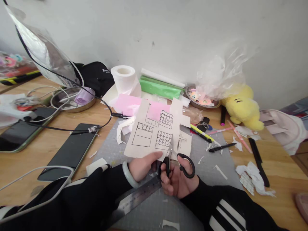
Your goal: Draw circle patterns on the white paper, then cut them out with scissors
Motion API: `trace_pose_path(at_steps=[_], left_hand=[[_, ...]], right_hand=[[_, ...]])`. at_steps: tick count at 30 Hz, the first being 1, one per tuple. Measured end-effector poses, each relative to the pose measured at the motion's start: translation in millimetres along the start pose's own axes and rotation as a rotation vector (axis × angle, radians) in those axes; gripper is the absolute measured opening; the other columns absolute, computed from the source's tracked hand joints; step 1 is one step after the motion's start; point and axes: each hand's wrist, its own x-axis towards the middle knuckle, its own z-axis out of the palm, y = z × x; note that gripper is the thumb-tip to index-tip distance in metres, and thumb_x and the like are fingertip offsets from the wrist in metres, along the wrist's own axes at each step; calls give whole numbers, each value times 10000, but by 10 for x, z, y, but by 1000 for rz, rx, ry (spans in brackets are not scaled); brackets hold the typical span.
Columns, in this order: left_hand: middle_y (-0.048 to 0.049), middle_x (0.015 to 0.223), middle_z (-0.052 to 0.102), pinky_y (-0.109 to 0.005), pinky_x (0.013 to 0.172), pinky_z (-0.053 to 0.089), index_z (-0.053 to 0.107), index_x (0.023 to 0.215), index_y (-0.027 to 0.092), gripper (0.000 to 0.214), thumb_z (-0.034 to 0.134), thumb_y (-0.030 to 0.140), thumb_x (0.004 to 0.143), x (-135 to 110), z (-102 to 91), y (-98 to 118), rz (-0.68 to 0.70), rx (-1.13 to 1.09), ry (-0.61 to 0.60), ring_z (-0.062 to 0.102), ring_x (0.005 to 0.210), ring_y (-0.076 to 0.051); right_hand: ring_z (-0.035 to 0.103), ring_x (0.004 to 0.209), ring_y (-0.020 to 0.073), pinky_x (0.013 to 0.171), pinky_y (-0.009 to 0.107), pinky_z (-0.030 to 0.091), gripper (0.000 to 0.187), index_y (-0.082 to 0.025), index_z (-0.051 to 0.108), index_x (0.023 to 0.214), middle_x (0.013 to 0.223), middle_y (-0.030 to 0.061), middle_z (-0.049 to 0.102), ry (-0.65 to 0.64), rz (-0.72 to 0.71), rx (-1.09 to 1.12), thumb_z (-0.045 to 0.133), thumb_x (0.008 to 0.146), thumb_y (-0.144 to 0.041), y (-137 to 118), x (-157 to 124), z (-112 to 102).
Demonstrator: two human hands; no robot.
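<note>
My left hand pinches the lower edge of a sheet of white paper, thumb on top and fingers hidden beneath. Black line drawings of boxes and rows of circles cover the sheet, and a pink patch shows near its top. In my right hand are black-handled scissors, fingers through the loops. Their blades point away from me and lie at a slit in the sheet's lower right part. A drawn paper piece lies just right of the slit. Under everything is a grey cutting mat, with a metal ruler below my hands.
On the left lie a dark phone, cables and a metal bowl. A tissue roll and green packet stand at the back. Pens, a black pen among them, paper scraps and a yellow plush toy are right.
</note>
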Motion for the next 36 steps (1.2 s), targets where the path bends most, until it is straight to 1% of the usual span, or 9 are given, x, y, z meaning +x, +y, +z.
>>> trace_pose_path(at_steps=[4,9,12,16,23,28,32,34,36], left_hand=[[-11,405,462,-291,497,344,459,453,187,328,500,441,657,9,-2,7,9,82,71,415,420,-136],[-9,398,453,-294,510,358,422,424,193,358,468,421,696,13,-15,-14,29,136,79,418,416,-132],[-8,387,448,-291,510,357,425,400,191,377,475,416,699,17,-19,-23,35,126,83,412,410,-129],[-12,385,454,-296,511,349,447,388,196,381,482,412,700,19,-10,-11,-1,122,103,414,416,-139],[-12,384,449,-302,584,360,448,337,199,501,427,485,748,3,-9,10,-77,238,133,440,458,-153],[-15,396,476,-296,612,382,497,363,194,507,397,476,771,11,-13,45,-51,191,134,474,483,-163],[-13,394,490,-288,601,387,519,382,196,514,369,425,818,14,7,98,-47,188,137,468,461,-158],[-15,401,493,-286,597,386,517,377,196,519,376,428,819,20,11,93,-19,190,110,461,458,-154],[-21,427,511,-289,594,384,530,393,191,506,382,438,810,31,5,65,17,175,79,452,461,-153]], right_hand=[[486,372,72,398,195,304,464,-128,581,756,528,-9,615,50,-17,9,677,630,-564,32,11,1],[399,309,47,355,190,213,463,-137,514,719,447,-41,556,63,-36,-16,689,625,-555,44,45,19],[370,296,38,346,191,186,467,-139,489,712,438,-45,545,92,-52,-47,690,629,-552,47,54,38],[381,300,30,342,180,182,477,-131,497,715,463,-29,576,120,-75,-72,702,617,-551,52,58,50],[335,278,17,316,163,174,459,-139,493,709,435,-45,560,90,-97,-71,701,634,-542,44,79,12],[304,272,11,318,162,170,449,-144,490,711,428,-57,546,71,-127,-93,698,644,-536,44,84,-21],[313,273,20,321,169,184,456,-150,481,705,427,-66,536,86,-83,-78,707,630,-538,35,76,-13],[329,284,32,331,176,204,454,-158,473,694,409,-74,509,73,-64,-44,681,648,-559,21,64,6],[349,307,48,347,185,226,441,-164,475,689,390,-77,478,26,-71,-7,639,685,-573,5,47,28]])
